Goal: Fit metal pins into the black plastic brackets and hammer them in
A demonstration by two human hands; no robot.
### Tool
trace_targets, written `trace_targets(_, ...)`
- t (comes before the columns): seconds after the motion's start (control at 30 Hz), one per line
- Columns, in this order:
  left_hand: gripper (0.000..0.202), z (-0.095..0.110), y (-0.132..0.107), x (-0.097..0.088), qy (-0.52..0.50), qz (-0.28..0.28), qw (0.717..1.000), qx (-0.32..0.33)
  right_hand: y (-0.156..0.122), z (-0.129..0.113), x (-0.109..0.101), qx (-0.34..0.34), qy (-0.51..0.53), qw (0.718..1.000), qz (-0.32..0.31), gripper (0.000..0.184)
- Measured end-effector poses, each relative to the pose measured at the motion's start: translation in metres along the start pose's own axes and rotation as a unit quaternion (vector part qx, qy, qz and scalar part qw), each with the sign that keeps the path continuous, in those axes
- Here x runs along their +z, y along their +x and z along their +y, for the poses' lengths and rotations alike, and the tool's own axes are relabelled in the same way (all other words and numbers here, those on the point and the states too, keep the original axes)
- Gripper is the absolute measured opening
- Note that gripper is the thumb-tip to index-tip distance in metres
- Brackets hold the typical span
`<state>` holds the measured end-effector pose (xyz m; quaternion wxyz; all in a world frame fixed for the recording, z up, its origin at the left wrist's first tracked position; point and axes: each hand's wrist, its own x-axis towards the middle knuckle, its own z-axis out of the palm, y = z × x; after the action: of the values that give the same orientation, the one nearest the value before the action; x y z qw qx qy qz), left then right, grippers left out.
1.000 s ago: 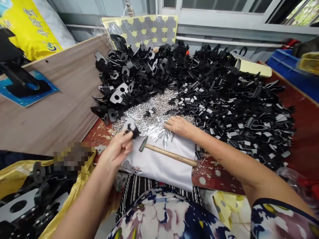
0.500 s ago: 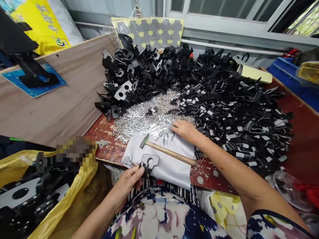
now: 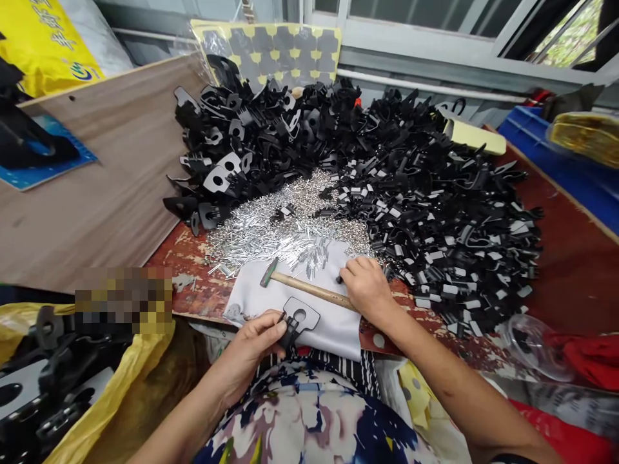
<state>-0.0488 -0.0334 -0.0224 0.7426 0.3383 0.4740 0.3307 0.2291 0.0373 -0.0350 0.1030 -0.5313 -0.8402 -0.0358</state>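
1. Here, the left hand (image 3: pixel 251 341) is pinching a flat black metal bracket with a round hole (image 3: pixel 298 318), holding it on the white cloth pad (image 3: pixel 333 325) at the near worktop (image 3: pixel 193 283) edge.
2. The right hand (image 3: pixel 367 290) is lying on the wooden-handled hammer (image 3: pixel 302 287); fingers curled, though whether they are closing on the handle I cannot tell.
3. Silver pins (image 3: pixel 271 232) and the black bracket pile (image 3: pixel 435 193) are lying just behind.
4. Judgement: keeping the bracket flat, with fingertips clear of the hole, is serving the strike well.
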Motion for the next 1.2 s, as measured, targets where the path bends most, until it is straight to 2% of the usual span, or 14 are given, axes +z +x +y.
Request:
trace_targets(0.1, 0.032, 0.002, 0.005, 0.006, -0.003, 0.001, 1.0, 0.013, 0.002, 0.0, -0.01, 0.019, -0.014, 1.0, -0.007, 0.02)
trace_targets(0.2, 0.033, 0.007, 0.013, 0.017, -0.021, 0.011, 0.999, 0.031, 0.003, -0.006, -0.017, 0.038, 0.112, 0.991, 0.064, 0.019)
trace_targets(0.3, 0.033, 0.013, 0.022, 0.03, -0.054, 0.025, 0.997, 0.049, 0.002, -0.028, -0.022, 0.039, 0.317, 0.935, 0.153, 0.018)
trace_targets(0.37, 0.033, 0.016, 0.027, 0.038, -0.077, 0.022, 0.994, 0.069, 0.001, -0.047, -0.024, 0.022, 0.375, 0.911, 0.168, 0.019)
trace_targets(0.5, 0.03, 0.018, 0.031, 0.044, -0.096, 0.004, 0.991, 0.096, 0.0, -0.071, -0.021, 0.011, 0.393, 0.899, 0.192, 0.025)
trace_targets(0.67, 0.031, 0.018, 0.028, 0.041, -0.076, 0.013, 0.993, 0.093, 0.002, -0.073, -0.015, 0.055, 0.425, 0.882, 0.197, 0.023)
trace_targets(0.83, 0.03, 0.02, 0.025, 0.039, -0.056, -0.004, 0.993, 0.107, -0.002, -0.079, -0.016, 0.002, 0.413, 0.887, 0.207, 0.031)
trace_targets(0.9, 0.03, 0.019, 0.026, 0.037, -0.048, -0.01, 0.993, 0.111, -0.006, -0.084, -0.016, 0.019, 0.445, 0.876, 0.187, 0.031)
trace_targets(1.0, 0.029, 0.018, 0.029, 0.03, -0.013, 0.0, 0.991, 0.13, -0.013, -0.089, -0.014, 0.071, 0.534, 0.834, 0.12, 0.029)
trace_targets(1.1, 0.03, 0.016, 0.032, 0.022, 0.031, 0.0, 0.989, 0.147, -0.013, -0.074, -0.012, 0.051, 0.591, 0.805, 0.013, 0.032)
trace_targets(1.13, 0.03, 0.015, 0.033, 0.02, 0.036, -0.005, 0.989, 0.143, -0.011, -0.063, -0.011, 0.037, 0.587, 0.809, -0.023, 0.033)
trace_targets(1.17, 0.029, 0.014, 0.033, 0.017, 0.034, -0.01, 0.99, 0.135, -0.007, -0.048, -0.011, 0.037, 0.563, 0.824, -0.046, 0.033)
trace_targets(1.2, 0.029, 0.014, 0.032, 0.015, 0.024, -0.008, 0.992, 0.126, -0.003, -0.031, -0.01, 0.055, 0.512, 0.856, -0.049, 0.034)
